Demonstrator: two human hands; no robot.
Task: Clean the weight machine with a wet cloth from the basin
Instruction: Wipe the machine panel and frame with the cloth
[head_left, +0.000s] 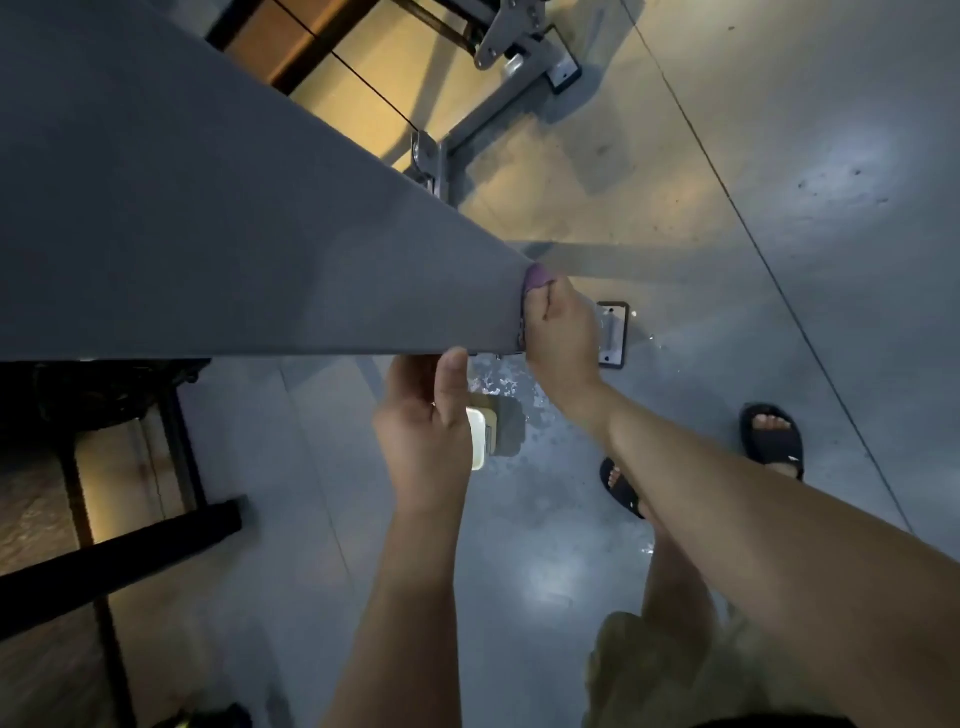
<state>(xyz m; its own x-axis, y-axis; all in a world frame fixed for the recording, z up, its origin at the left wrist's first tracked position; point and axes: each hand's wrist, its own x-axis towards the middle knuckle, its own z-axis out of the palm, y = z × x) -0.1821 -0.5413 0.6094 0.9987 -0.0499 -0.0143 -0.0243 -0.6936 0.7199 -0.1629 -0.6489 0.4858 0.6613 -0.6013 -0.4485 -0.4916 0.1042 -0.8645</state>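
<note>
My right hand (563, 332) clutches the purple cloth (537, 278) against the grey panel (208, 234); left hand (423, 431), eight o'clock, grips its edge.

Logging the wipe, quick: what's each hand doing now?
Left hand: grips the flat grey machine panel at its lower edge.
Right hand: holds a bunched purple cloth against that panel.
</note>
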